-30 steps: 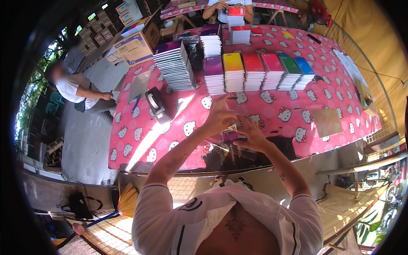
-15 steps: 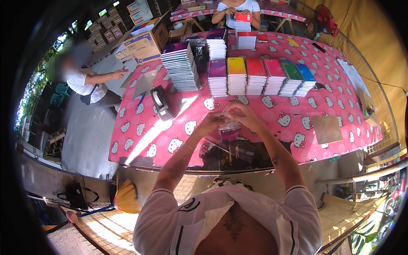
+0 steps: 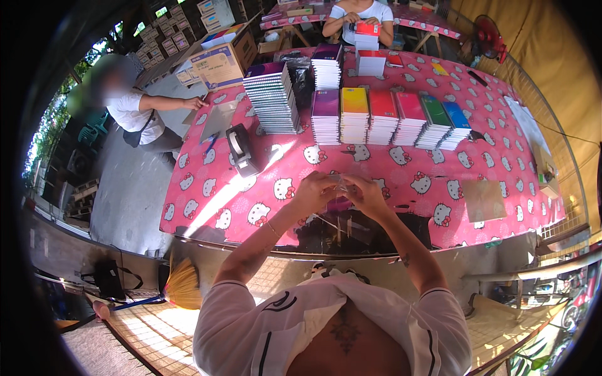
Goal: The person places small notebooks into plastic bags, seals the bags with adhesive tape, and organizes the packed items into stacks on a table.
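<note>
Close together over the near part of the table, my left hand [image 3: 315, 192] and my right hand [image 3: 366, 195] pinch clear plastic film [image 3: 340, 185] between their fingertips. A purple-covered notebook [image 3: 338, 204] shows just below, mostly hidden by my hands; I cannot tell whether it is inside the film. Beyond my hands stand stacks of notebooks with purple [image 3: 326, 103], yellow [image 3: 354, 100], red [image 3: 382, 104], pink [image 3: 410, 105], green [image 3: 434, 109] and blue [image 3: 456, 115] covers. A black tape dispenser [image 3: 241, 150] sits to the left.
A pink patterned cloth covers the table [image 3: 401, 182]. Spiral-bound notebooks [image 3: 273, 100] and a cardboard box [image 3: 219, 62] stand at the far left. A brown sheet [image 3: 484, 200] lies right. One person [image 3: 135, 116] stands left; another [image 3: 357, 22] handles red notebooks across the table.
Both my hands have come lower and nearer to me, still holding the film. The purple notebook is now more covered by them. The person at left has reached toward the table edge.
</note>
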